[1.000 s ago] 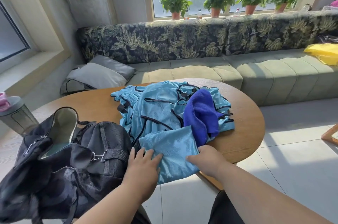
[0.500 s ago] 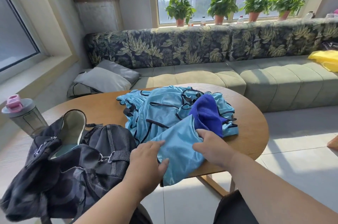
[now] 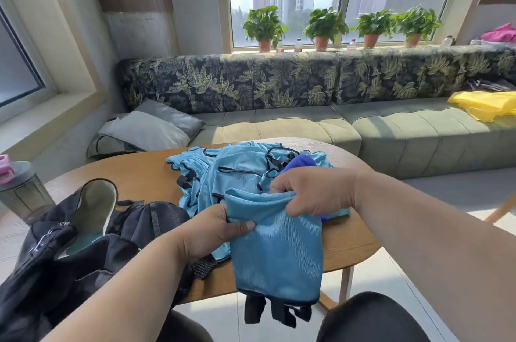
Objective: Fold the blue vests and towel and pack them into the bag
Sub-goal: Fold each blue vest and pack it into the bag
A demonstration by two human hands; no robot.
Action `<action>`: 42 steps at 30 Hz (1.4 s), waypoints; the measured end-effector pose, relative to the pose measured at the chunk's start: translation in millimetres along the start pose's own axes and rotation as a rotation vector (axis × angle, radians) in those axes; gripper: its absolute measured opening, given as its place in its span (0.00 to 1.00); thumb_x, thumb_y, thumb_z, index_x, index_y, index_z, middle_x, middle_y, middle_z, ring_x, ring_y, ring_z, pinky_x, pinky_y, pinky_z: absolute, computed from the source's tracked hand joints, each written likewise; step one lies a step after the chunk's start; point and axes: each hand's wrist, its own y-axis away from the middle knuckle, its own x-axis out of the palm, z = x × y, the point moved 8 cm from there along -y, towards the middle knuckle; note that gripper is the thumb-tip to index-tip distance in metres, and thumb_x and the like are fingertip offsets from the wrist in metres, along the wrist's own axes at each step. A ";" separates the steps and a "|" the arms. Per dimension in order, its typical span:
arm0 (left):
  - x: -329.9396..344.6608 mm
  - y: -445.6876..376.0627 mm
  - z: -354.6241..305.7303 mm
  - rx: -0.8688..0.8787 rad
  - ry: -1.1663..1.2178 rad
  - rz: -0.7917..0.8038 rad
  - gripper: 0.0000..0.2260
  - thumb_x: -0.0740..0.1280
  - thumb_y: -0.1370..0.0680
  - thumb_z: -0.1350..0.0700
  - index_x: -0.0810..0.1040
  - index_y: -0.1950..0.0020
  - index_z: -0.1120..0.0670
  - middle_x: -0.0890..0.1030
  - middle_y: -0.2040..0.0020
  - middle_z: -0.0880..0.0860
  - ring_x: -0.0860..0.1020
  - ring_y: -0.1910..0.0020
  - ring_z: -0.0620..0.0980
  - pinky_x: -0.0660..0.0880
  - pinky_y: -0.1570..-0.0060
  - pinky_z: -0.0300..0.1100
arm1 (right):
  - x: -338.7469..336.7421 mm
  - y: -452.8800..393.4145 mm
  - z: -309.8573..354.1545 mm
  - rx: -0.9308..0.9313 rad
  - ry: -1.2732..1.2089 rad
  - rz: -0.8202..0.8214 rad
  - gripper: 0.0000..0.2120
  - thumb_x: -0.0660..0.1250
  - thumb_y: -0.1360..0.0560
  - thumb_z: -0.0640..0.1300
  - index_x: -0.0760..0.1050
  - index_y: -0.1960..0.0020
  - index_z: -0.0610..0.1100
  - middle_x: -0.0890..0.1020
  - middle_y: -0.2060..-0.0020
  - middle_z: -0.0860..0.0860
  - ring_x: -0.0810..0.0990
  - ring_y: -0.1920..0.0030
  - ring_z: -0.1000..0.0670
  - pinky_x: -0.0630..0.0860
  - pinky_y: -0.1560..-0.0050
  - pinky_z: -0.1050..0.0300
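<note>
Over the table's point(image 3: 145, 174) near edge you are holding one blue vest point(image 3: 276, 246) up by its top hem. Your left hand point(image 3: 212, 232) pinches the hem's left end, thumb on the front of the cloth and fingers curled behind it. Your right hand point(image 3: 312, 193) grips the hem's right end from above, fingers curled over the bunched fabric. The vest hangs down from both grips, doubled over, and its lower edge with black trim and black straps dangles past the table edge, above your knees.

Behind your hands the other vests lie in a loose heap point(image 3: 223, 165) on the tabletop, light blue with black piping — crumpled, not folded. The darker blue towel point(image 3: 300, 164) sits on the heap's right side, mostly hidden behind your right hand; only a bit of it shows above your knuckles.

To your left the black bag point(image 3: 92, 252) rests on the table with its top unzipped and the flap standing up, pale lining showing; it lies just beside the heap. Whether anything is packed in it you cannot tell from this angle.

Further left stands a grey bottle point(image 3: 22, 190) with a pink lid. Beyond the table runs a sofa point(image 3: 391, 135) with a grey cushion point(image 3: 150, 129) at its left end and a yellow cloth point(image 3: 485, 104) at the right — potted plants point(image 3: 324, 26) line the sill above it.
</note>
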 end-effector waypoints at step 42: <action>-10.3 30.8 95.0 -0.361 -0.546 -0.615 0.12 0.68 0.21 0.43 0.74 0.51 0.51 0.79 0.52 0.47 0.78 0.54 0.48 0.77 0.50 0.48 | 155.4 -47.8 -126.7 0.369 -0.563 -0.558 0.13 0.79 0.28 0.52 0.75 0.55 0.51 0.79 0.55 0.53 0.77 0.61 0.56 0.74 0.57 0.60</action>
